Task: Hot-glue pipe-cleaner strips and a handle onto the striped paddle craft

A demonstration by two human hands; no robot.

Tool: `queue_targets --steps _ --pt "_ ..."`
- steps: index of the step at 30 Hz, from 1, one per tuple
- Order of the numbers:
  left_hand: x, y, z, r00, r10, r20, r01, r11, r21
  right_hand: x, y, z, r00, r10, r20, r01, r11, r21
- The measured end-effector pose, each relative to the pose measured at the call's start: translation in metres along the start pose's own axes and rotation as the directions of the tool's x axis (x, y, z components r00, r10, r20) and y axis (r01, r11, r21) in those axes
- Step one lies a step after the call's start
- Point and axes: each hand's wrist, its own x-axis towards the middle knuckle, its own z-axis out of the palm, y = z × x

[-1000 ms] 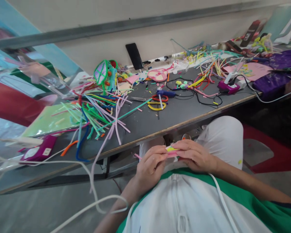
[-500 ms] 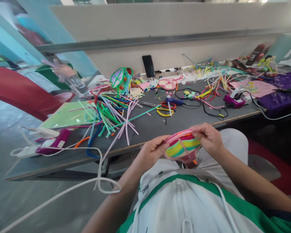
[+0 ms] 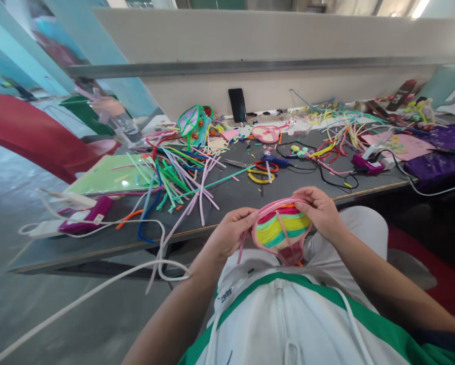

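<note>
Both my hands hold up a heart-shaped pipe-cleaner piece (image 3: 280, 230) in front of my chest, just short of the table's near edge. It has a pink outline and is filled with red, orange, yellow and green bands. My left hand (image 3: 231, 234) pinches its left rim, fingers closed. My right hand (image 3: 320, 213) grips the upper right rim, fingers curled. A loose pink end hangs down at the lower left of the piece.
The grey table (image 3: 235, 197) carries a heap of coloured pipe cleaners (image 3: 174, 175), scissors (image 3: 235, 163), red and yellow rings (image 3: 261, 171), a blue glue gun (image 3: 275, 159), a purple glue gun (image 3: 366, 162), black cables and a phone (image 3: 237, 105) leaning on the wall. A white cord (image 3: 98, 291) loops at the left.
My hands have risen from my lap to table-edge height and turned the piece from edge-on to face-on. The view tilted upward.
</note>
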Motion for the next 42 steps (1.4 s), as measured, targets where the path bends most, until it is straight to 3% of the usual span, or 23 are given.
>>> queue_targets --steps 5,10,18,21,26,31,37,42 --pt "0.008 0.003 0.002 0.993 0.057 -0.106 -0.062 0.997 -0.046 0.006 -0.001 0.000 0.998 -0.057 0.011 0.057 0.998 -0.001" --pt "0.012 -0.007 -0.003 0.944 0.190 -0.269 -0.215 0.975 -0.064 0.008 0.004 -0.007 0.993 -0.087 -0.081 0.088 0.996 0.000" --pt "0.000 -0.022 0.012 0.970 0.172 -0.172 -0.186 0.980 -0.067 0.010 0.015 -0.010 0.985 -0.032 -0.170 0.035 0.999 0.017" --pt "0.001 -0.022 0.012 0.971 0.119 -0.207 -0.143 0.984 -0.105 0.007 0.009 -0.011 0.994 -0.031 -0.101 0.038 0.997 0.074" --pt "0.006 -0.021 0.003 0.972 0.098 -0.215 -0.142 0.970 -0.200 0.003 0.003 -0.017 0.996 -0.012 0.086 -0.016 0.950 0.312" --pt "0.011 -0.026 0.002 0.958 0.105 -0.268 -0.171 0.956 -0.238 0.001 0.009 -0.017 0.994 0.047 0.095 -0.087 0.875 0.476" --pt "0.020 -0.032 0.007 0.886 0.246 -0.392 -0.329 0.931 -0.160 0.003 0.011 -0.014 0.993 0.074 0.093 -0.114 0.805 0.582" --pt "0.022 -0.034 0.009 0.844 0.297 -0.447 -0.378 0.920 -0.102 0.002 0.015 -0.017 0.982 0.167 0.083 -0.181 0.751 0.635"
